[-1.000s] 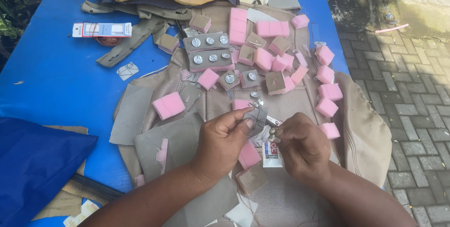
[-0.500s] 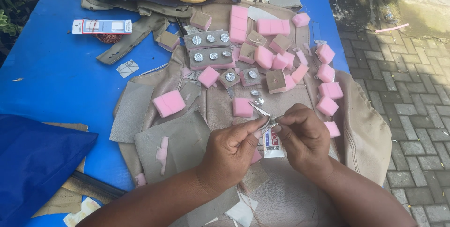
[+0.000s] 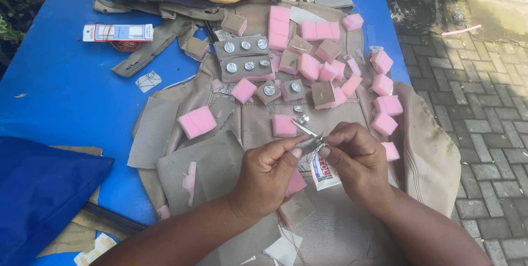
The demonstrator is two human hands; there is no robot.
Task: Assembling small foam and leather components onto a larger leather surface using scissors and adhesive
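Outdoors, daylight, hard sun across the work. Left hand (image 3: 269, 175) and right hand (image 3: 357, 161) meet over the middle of a tan seat cover (image 3: 429, 156), fingertips pinched together on a small metal pin (image 3: 308, 131) that pokes up and to the left from between them; both hands are closed on it, the left by thumb and forefinger, the right likewise. What else sits inside the pinch is too small to tell. A small white glue tube (image 3: 323, 171) lies under the right hand, touching or nearly touching the palm. Judgement on doing this well: such a small piece wants a fingertip grip close to the joint, wrists steady and low over the cover, so that anything dropped lands on the fabric and not on the paving. Just beyond the hands lie loose pink foam blocks (image 3: 197, 122), more of them scattered toward the far right, and grey pads with round metal buttons (image 3: 245, 57) set in rows. Grey fabric offcuts (image 3: 212, 170) lie to the left. All of it rests on a blue counter (image 3: 66, 95), with a white card wound with reddish wire (image 3: 118, 33) at its far left. Grey brick paving (image 3: 484, 106) runs along the right, green leaves at the upper left corner.
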